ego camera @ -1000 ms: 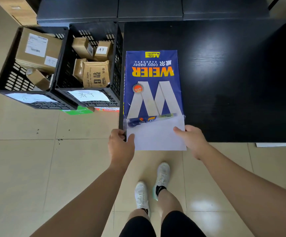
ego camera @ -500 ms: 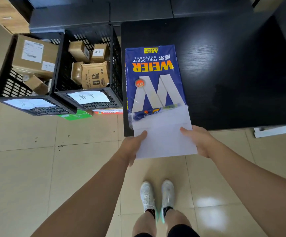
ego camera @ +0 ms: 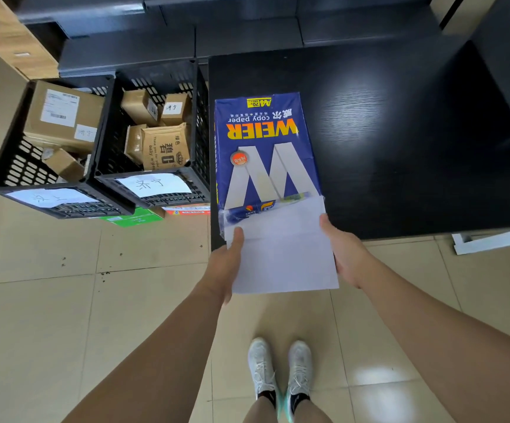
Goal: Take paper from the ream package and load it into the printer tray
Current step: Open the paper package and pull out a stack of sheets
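Sliding farther out of the ream package (ego camera: pixel 266 148), paper stack (ego camera: pixel 284 254) gripped by left hand (ego camera: pixel 226 267) and right hand (ego camera: pixel 343 254); extraction about half done.

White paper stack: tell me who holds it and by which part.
Both hands hold the white paper stack: the left hand at its left edge, thumb on top, the right hand at its right edge. Its far end sits inside the ream package.

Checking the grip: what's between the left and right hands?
Head view: only the white paper stack spans the gap between left hand and right hand, each holding a side edge; its far end sits inside the blue ream package.
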`<state>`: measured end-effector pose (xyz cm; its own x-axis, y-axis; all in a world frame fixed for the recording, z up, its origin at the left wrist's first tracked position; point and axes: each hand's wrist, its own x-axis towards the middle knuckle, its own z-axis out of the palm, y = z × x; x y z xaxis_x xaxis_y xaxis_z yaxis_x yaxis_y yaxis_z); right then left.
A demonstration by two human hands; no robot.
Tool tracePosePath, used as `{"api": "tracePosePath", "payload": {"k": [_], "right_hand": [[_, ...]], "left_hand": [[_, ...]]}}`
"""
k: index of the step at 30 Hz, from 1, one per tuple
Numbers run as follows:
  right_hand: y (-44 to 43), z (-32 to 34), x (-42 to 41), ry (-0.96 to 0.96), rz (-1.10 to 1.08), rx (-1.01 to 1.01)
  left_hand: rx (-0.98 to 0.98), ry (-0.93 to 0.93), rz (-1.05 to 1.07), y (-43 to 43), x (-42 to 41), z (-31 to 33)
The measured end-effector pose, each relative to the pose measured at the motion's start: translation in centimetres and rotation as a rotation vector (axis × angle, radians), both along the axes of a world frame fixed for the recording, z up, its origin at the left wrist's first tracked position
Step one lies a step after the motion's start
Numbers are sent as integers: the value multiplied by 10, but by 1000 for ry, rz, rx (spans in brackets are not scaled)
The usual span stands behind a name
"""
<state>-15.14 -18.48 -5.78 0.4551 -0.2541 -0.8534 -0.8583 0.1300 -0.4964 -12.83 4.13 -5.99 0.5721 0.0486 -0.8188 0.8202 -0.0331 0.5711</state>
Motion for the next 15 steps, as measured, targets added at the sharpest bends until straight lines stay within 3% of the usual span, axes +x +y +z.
{"api": "tracePosePath", "payload": {"k": [5,15], "right_hand": [[1,-14,6,-121,87,-163],[-10,7,-1,-167,114,127]], "left_hand": [[59,-57,58,-5,5,0],[-41,9,71,6,2,8]]}}
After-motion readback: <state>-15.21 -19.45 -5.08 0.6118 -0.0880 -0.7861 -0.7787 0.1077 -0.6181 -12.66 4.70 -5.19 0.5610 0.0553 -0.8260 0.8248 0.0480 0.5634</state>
